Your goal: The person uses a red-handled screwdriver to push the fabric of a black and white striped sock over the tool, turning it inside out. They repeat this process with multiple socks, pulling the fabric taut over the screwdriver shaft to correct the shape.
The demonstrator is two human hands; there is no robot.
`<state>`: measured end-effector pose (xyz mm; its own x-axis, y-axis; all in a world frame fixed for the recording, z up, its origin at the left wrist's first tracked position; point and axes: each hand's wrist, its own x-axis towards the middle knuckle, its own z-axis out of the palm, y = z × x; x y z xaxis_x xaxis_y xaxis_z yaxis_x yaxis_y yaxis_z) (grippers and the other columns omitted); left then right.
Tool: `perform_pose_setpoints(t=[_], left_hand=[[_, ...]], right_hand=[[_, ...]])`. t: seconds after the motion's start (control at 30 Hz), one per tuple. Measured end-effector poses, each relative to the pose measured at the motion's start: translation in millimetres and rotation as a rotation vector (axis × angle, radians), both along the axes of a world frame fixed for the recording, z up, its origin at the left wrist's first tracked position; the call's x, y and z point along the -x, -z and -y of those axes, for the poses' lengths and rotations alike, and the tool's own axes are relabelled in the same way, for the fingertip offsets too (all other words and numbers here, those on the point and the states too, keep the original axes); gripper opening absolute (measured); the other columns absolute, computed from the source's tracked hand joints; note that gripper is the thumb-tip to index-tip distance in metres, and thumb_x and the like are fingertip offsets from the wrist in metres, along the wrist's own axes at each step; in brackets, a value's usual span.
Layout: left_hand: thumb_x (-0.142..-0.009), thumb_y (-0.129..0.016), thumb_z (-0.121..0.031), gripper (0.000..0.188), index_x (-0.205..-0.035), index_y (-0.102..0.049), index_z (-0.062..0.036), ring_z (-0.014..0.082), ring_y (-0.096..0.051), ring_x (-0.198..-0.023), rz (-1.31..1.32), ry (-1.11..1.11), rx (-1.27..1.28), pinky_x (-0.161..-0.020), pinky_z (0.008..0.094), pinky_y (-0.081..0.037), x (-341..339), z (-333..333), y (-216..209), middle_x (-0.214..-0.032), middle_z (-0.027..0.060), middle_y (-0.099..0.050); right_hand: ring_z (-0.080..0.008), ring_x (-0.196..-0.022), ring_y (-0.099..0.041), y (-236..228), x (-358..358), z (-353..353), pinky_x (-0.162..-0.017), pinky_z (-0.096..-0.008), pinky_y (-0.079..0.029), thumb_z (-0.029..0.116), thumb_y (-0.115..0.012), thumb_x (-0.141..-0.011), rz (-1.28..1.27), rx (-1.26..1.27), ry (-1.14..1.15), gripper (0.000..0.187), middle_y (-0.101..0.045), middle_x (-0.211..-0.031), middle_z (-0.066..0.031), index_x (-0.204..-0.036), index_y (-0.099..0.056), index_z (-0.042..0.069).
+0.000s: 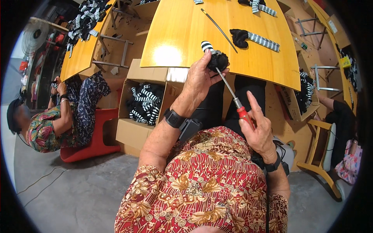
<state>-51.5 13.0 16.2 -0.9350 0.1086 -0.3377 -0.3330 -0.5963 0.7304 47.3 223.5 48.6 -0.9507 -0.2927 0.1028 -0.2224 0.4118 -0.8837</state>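
Left hand (200, 75) clamped on striped knit (218, 61), upper centre of frame, by near edge of surface (175, 31). Right hand (259, 132) wrapped round screwdriver (237, 103), index finger straight; hands apart. Tip at knit's black bunch; whether inside, cannot tell. Risk, judged: tip could slip off soft cloth into left fingers; hard push might snag yarn. Counts: held knit, one; screwdriver, one; rod (219, 31), one; flat knit (256, 39) near rod, one; boxes (134, 130) holding knits, two, contents too heaped to count.
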Motion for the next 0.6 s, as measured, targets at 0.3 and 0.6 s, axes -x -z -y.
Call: perform_pose_setpoints(t=[0.3,0.6], left_hand=[[-0.098,-0.051,-0.035,0.038,-0.087,-0.066,-0.0022,0.0169,-0.062,-0.067,-0.189,0.06,1.065,-0.06,0.0272,-0.049,-17,23,35,-0.079,0.0077,-0.066],[-0.082,-0.072,-0.011,0.016,-0.096,-0.066,-0.0061,0.02,-0.064,-0.068,-0.74,-0.22,1.52,-0.06,0.0316,-0.05,1,8,27,-0.088,0.0095,-0.062]], right_hand=[[-0.0206,-0.082,-0.067,23,23,-5,-0.077,-0.0297,-0.051,0.002,-0.058,-0.082,0.133,0.022,-0.141,0.052,-0.067,-0.1,-0.0199,-0.134,-0.053,0.005],[-0.0281,-0.078,-0.067,29,20,-3,-0.073,-0.0353,-0.053,0.002,-0.06,-0.079,-0.018,-0.08,-0.144,0.055,-0.066,-0.093,-0.0188,-0.134,-0.052,0.006]])
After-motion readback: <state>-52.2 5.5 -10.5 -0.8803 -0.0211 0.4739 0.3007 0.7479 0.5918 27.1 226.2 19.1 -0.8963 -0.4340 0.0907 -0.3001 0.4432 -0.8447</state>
